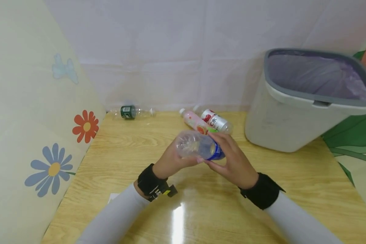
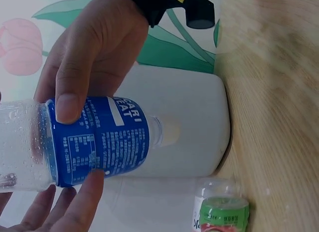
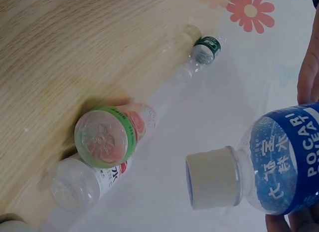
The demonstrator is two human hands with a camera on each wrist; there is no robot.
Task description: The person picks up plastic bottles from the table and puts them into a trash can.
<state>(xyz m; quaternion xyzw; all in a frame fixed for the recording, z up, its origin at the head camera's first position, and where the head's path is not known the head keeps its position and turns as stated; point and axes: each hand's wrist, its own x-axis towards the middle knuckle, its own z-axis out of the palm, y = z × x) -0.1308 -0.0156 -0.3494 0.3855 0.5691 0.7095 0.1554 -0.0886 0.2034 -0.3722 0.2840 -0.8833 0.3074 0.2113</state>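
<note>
Bottle (image 1: 198, 147), clear with a blue label (image 2: 102, 137), sits inside the grip, above the tabletop (image 1: 125, 152) and clear of it. Both hands are clamped on it. The left hand (image 1: 173, 158) wraps the see-through base end, with its thumb along the near side; the right hand (image 1: 236, 162) holds the label end, its thumb and fingers on opposite sides of the blue wrap. Droplets cling to the plastic. The bottle tilts with its base up toward the wearer, and its pale cap (image 3: 212, 179) is on, below the grip, pointing down toward the wood.

Just beyond the grip lies a pink bottle (image 1: 196, 121) with a green band at its base. Close beside it, a little farther out and to the right, is a white-labelled bottle (image 1: 216, 121) with red print; whether the two touch, I cannot tell. Well left of the grip and farther off, a green-labelled bottle (image 1: 128, 112) lies on its side near the back wall sheet (image 1: 170, 78). To the right of the grip and beyond it stands a pale bin (image 1: 286, 118), its grey rim (image 1: 296, 93) holding a purplish liner (image 1: 317, 74).
</note>
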